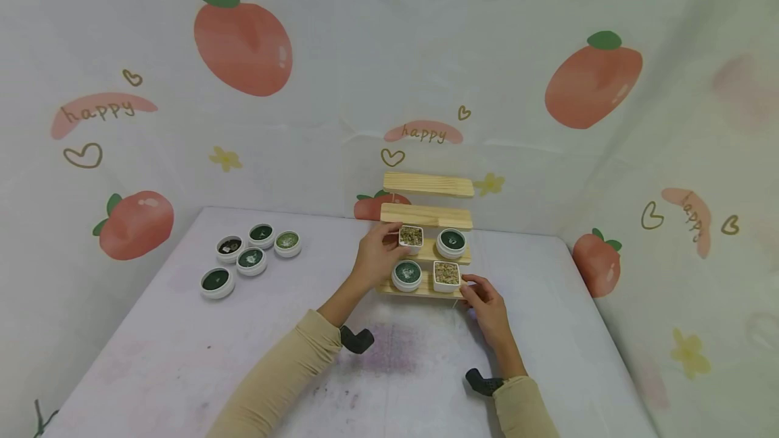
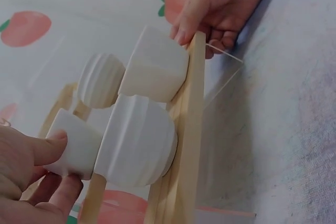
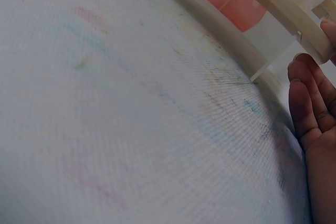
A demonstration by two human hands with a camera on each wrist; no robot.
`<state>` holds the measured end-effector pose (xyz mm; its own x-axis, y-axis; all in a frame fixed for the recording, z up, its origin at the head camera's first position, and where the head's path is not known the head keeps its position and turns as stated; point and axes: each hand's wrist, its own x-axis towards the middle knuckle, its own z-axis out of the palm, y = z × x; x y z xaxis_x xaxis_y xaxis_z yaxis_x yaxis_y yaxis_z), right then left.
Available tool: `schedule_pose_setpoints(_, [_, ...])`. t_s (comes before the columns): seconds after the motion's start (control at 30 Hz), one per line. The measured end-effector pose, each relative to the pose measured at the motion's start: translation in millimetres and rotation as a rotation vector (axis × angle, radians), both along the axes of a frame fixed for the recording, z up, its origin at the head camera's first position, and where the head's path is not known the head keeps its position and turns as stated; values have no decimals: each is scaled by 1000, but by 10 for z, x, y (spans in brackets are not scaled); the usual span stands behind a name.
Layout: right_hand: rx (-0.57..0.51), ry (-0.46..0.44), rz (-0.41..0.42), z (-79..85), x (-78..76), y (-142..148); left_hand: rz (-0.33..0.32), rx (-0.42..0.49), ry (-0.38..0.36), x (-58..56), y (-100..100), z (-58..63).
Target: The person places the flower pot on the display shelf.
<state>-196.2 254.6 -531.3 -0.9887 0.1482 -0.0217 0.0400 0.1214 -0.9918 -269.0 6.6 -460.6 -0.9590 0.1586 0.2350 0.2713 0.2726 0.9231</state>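
Note:
A stepped wooden rack (image 1: 426, 215) stands near the back of the table. My left hand (image 1: 374, 259) pinches a small square white pot (image 1: 410, 238) with a grainy brown-green top, at the left of the second step from the bottom. Beside that pot is a round white pot (image 1: 452, 243) with a dark green top. The bottom step holds another round pot (image 1: 407, 276) and a second square pot (image 1: 447, 276). At the bottom step's right end, my right hand (image 1: 491, 313) grips the board, thumb above and fingers below, close to that square pot.
On the table's left side several round white pots (image 1: 217, 283) with dark or green tops stand grouped. A patterned cloth backdrop (image 1: 426, 53) rises right behind the rack. Thin clear supports (image 3: 273, 61) show under the bottom step in the right wrist view.

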Motion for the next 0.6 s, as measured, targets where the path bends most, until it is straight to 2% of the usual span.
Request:
schedule_pose_setpoints(0.27, [7,-9,-6,0,4,1,22,-27,38,-34,14,-69])
schedule_pose_setpoints(0.43, [2,-8,-7,-4,11,0,25,-37,66,3,-28,-55])
schedule_pose_setpoints(0.6, [4,-6,-4,2,10,0,42,-76,111,48,-158,-16])
